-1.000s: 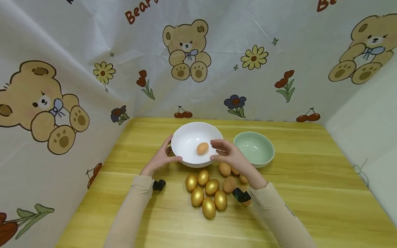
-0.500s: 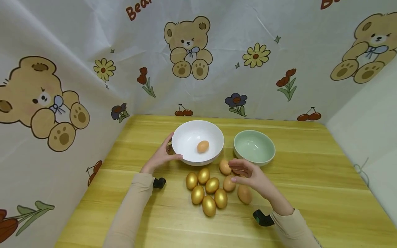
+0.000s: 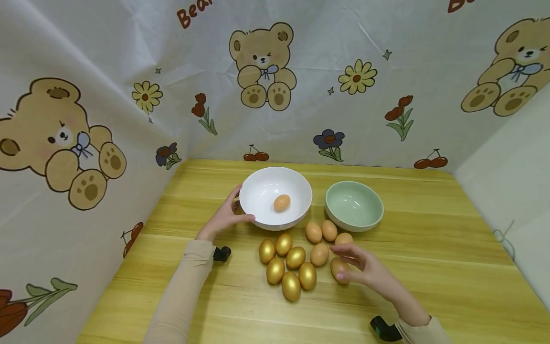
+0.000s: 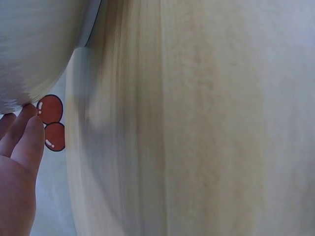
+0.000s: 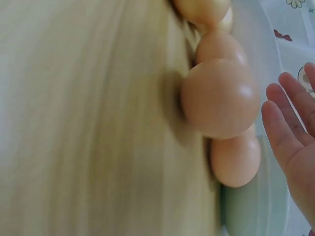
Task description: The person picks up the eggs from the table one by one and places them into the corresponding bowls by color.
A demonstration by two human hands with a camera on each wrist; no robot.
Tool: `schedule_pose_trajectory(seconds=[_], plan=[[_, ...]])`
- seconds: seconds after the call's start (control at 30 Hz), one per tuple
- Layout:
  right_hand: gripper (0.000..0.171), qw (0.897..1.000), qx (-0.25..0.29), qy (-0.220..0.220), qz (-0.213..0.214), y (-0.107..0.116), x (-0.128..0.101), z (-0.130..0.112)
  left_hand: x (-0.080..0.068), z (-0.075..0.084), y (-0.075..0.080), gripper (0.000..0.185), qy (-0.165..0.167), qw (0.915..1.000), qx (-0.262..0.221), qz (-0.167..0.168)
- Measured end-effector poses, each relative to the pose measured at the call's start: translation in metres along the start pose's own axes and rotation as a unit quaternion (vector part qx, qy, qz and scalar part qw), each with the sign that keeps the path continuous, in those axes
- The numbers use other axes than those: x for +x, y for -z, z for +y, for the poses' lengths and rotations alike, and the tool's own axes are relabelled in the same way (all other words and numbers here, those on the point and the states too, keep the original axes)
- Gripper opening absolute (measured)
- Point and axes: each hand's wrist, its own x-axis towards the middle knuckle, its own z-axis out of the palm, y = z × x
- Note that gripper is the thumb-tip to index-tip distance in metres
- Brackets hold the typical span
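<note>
My left hand (image 3: pixel 225 217) grips the left side of a white bowl (image 3: pixel 296 212), thumb at the front and fingers round the far side. Its fingertips meet the bowl's outer wall (image 4: pixel 34 54) in the left wrist view. A brown egg (image 3: pixel 281 203) lies inside the bowl. My right hand (image 3: pixel 365 270) hovers with fingers spread around another brown egg (image 3: pixel 337 270) on the table; its thumb overlaps that egg in the head view. In the right wrist view a gap shows between the fingers (image 5: pixel 278 128) and the nearest egg (image 5: pixel 220 98).
More brown eggs (image 3: pixel 320 255) lie near the right hand. Several gold eggs (image 3: pixel 291 286) cluster in front of the white bowl. A green bowl (image 3: pixel 354 205) stands at the right. Behind the wooden table (image 3: pixel 429 229) hangs a bear-print cloth (image 3: pixel 301 134).
My right hand has moved from the white bowl's right rim down and right to the brown eggs, its fingers parted. The left hand keeps its place at the bowl.
</note>
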Motion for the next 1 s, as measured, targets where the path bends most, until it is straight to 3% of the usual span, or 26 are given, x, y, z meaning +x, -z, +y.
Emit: schedule_pose_trajectory(seconds=[0.2, 0.43, 0.6, 0.8, 1.0], plan=[[0.049, 1.0, -0.008, -0.002, 0.012, 0.001, -0.007, 0.007, 0.001, -0.002, 0.0, 0.102, 0.003, 1.0, -0.006, 0.001], [0.051, 0.999, -0.031, -0.007, 0.015, 0.004, -0.013, 0.016, 0.009, -0.028, 0.001, 0.105, 0.007, 0.9999, -0.001, 0.009], [0.052, 0.999, -0.038, -0.013, 0.006, 0.004, -0.015, 0.021, 0.01, -0.033, 0.001, 0.105, 0.003, 0.9998, 0.007, 0.019], [0.049, 0.999, -0.049, 0.007, -0.005, 0.005, -0.016, 0.026, 0.009, -0.028, 0.001, 0.103, 0.004, 0.9999, -0.003, 0.011], [0.049, 0.998, -0.06, 0.017, -0.021, 0.006, -0.015, 0.031, 0.002, -0.007, 0.001, 0.103, 0.001, 0.9999, -0.013, -0.002]])
